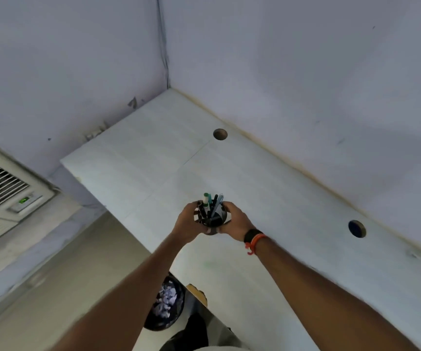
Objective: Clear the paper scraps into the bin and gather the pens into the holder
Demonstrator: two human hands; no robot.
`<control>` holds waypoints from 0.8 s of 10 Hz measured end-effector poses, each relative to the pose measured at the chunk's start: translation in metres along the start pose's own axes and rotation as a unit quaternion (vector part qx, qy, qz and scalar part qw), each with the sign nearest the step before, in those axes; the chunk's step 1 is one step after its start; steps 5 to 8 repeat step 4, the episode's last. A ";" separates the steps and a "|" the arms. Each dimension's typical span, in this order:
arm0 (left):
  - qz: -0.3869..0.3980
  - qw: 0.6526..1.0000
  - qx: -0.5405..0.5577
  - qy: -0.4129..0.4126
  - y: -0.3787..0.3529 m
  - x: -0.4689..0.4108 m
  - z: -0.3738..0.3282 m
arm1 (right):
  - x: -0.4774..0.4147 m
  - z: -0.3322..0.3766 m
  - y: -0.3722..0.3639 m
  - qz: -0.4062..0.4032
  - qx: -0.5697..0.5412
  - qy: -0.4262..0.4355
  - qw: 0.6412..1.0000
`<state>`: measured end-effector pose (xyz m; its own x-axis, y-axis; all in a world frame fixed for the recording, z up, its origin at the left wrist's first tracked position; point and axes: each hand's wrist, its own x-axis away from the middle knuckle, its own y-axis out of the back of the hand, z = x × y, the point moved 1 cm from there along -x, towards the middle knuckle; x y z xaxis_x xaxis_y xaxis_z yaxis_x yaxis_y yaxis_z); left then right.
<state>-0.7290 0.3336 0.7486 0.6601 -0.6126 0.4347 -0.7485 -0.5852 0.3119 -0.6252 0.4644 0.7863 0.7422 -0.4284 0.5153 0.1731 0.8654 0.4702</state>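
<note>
— Over the desk (293, 198), near its front edge, you're cupping the holder (210, 217) between both hands, left hand (187, 224) and right hand (234, 222) wrapped around its sides, pens (210, 203) standing in it. What's risking a spill?

— You're holding a dark, round, smooth cup; tilting it is likely tipping the slim pens out. The white desk looks slick too. The bin (165, 304) below is already holding crumpled scraps (165, 298).

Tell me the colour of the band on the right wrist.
Black band beside an orange cord; the head view shows it.
</note>
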 end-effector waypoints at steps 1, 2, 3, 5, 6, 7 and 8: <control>0.010 1.000 -0.009 -0.008 0.002 -0.028 -0.001 | -0.019 0.005 0.004 -0.006 -0.018 -0.021 1.000; 0.013 1.000 -0.005 0.000 0.001 -0.046 -0.001 | -0.030 0.004 0.006 -0.017 -0.044 -0.039 0.998; 0.027 1.000 0.016 0.000 -0.001 -0.057 -0.002 | -0.032 0.005 0.008 -0.026 -0.054 -0.049 0.997; 0.042 0.997 0.057 -0.004 -0.002 -0.063 0.004 | -0.035 0.002 0.007 -0.037 -0.076 -0.054 0.995; 0.042 0.997 0.057 -0.004 -0.002 -0.063 0.004 | -0.035 0.002 0.007 -0.037 -0.076 -0.054 0.995; 0.042 0.997 0.057 -0.004 -0.002 -0.063 0.004 | -0.035 0.002 0.007 -0.037 -0.076 -0.054 0.995; 0.042 0.997 0.057 -0.004 -0.002 -0.063 0.004 | -0.035 0.002 0.007 -0.037 -0.076 -0.054 0.995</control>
